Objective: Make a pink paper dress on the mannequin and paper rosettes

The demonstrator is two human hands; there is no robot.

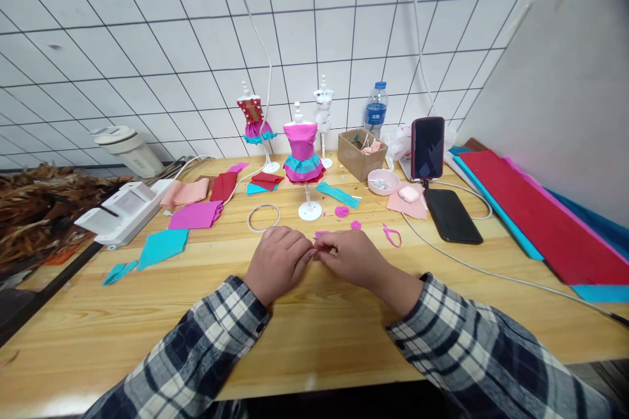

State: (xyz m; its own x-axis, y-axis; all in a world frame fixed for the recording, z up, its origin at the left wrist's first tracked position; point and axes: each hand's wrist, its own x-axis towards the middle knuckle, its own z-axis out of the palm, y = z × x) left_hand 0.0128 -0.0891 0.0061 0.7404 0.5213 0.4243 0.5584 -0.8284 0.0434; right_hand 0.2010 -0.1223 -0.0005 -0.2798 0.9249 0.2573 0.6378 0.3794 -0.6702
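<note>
My left hand point(281, 263) and my right hand point(354, 260) meet over the middle of the wooden table, fingertips pinched together. What they pinch is mostly hidden by the fingers. A small pink scrap point(321, 234) shows just beyond the fingertips; whether it is held or lying there I cannot tell. Behind the hands stands a small white dress form point(309, 211) in a pink top with a ruffled blue and pink skirt. Pink paper rosettes point(341, 211), a turquoise crepe strip point(338, 195) and a pink loop point(392, 236) lie close by. A white ring point(264, 218) rests beyond my left hand.
Two more dress forms, one dressed point(255, 119) and one bare point(323, 108), stand behind. A cardboard box point(361, 160), pink bowl point(383, 181), water bottle point(376, 111) and phones point(452, 216) sit right. Crepe sheets point(550, 209) lie far right, folded pieces point(196, 215) left. Cables cross the table.
</note>
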